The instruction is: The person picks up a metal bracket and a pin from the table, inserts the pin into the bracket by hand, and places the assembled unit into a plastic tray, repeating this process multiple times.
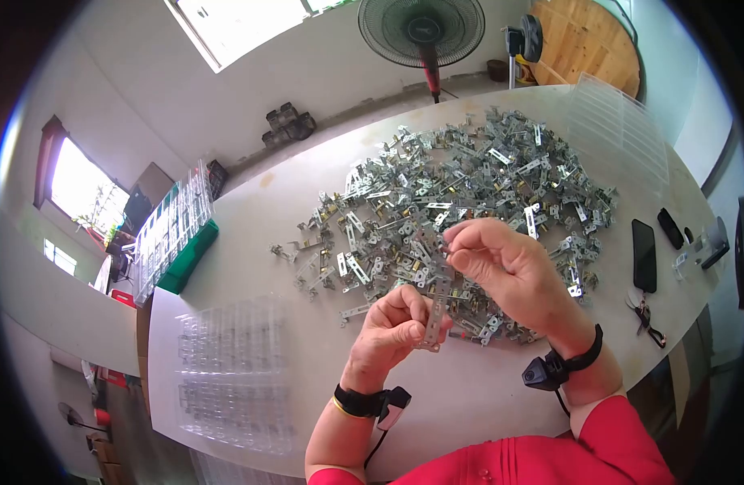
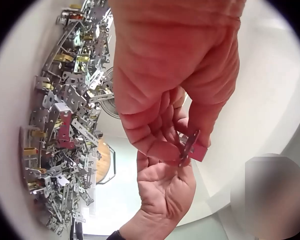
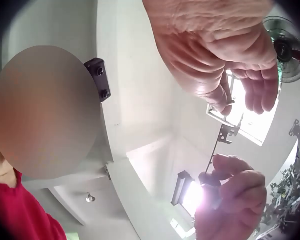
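My left hand (image 1: 394, 327) holds a flat perforated metal bracket (image 1: 437, 317) between thumb and fingers, standing roughly upright over the near edge of the pile. In the right wrist view the bracket's upper end (image 3: 227, 133) sticks out above the left fingers, with a small bent piece on it. Just above that end is my right hand (image 1: 505, 263), thumb and forefinger pinching a small metal part (image 3: 231, 102) whose kind is too small to make out. Its other fingers extend loosely. Behind both hands spreads a large heap of similar metal brackets (image 1: 469, 178), some with brass-coloured pieces.
Clear plastic trays (image 1: 234, 372) lie at the table's left, another clear tray (image 1: 619, 133) at the far right. On the right are a phone (image 1: 644, 255), pliers (image 1: 648, 319) and a small stand (image 1: 703, 250). A green crate (image 1: 190, 257) stands past the left edge; a fan (image 1: 421, 32) stands behind.
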A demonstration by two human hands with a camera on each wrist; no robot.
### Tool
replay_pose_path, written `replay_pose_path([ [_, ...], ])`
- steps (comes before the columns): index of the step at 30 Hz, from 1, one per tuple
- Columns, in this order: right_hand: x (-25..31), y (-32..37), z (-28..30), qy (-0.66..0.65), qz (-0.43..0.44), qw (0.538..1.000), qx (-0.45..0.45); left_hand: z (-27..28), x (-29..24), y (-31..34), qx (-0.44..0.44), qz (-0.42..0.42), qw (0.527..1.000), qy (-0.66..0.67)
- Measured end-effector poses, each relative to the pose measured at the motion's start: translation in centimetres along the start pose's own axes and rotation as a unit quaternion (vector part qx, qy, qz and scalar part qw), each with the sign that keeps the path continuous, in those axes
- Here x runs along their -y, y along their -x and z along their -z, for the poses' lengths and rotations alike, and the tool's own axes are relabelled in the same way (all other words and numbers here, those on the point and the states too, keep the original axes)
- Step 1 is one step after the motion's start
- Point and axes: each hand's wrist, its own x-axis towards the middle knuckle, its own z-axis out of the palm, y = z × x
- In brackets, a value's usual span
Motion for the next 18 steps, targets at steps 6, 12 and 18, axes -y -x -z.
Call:
replay_pose_path([
  [6,-0.2,0.0,-0.4,-0.063,-0.119,0.988,0.076,0.7,0.3,0.1,0.013,0.043,0.999,0.000],
  [12,0.1,0.0,-0.7,0.026,-0.136,0.990,0.035,-1.0,0.0,-0.4,-0.078,0.016,0.995,-0.067],
  [18,-1.8,-0.3,-1.8,0.052,-0.141,0.988,0.024,-2.4,1.7,-1.0,-0.157,-0.100,0.802,-0.567],
])
